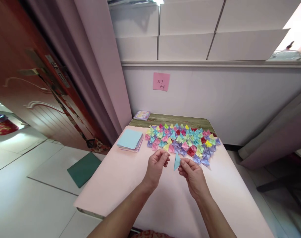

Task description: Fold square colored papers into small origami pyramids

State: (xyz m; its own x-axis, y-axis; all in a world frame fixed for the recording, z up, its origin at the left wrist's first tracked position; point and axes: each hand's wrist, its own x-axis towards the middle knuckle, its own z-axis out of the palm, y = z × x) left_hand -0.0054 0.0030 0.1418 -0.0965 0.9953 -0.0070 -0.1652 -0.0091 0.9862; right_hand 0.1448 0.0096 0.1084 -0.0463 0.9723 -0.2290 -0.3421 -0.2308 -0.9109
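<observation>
Both forearms reach in from the near edge of the desk (120, 180), wrists raised, hands facing each other over the pale pink cover. The right hand (193, 177) has its grip closed, thumb against fingers, pinching the folded blue paper (176, 162) by its right side. And there's that paper, tilted up on edge between the hands, just in front of the colourful folded pieces (185, 145)! Over to the left hand (154, 165): fingers curled, thumb drawn in to the forefinger, a closed grip with nothing showing in it, just beside the blue paper and apart from it. To the left on the desk sits a stack of paper squares (129, 138), light blue on top. Out past the door (24, 76), a red tub (4, 128) stands on the floor; its contents can't be made out.
</observation>
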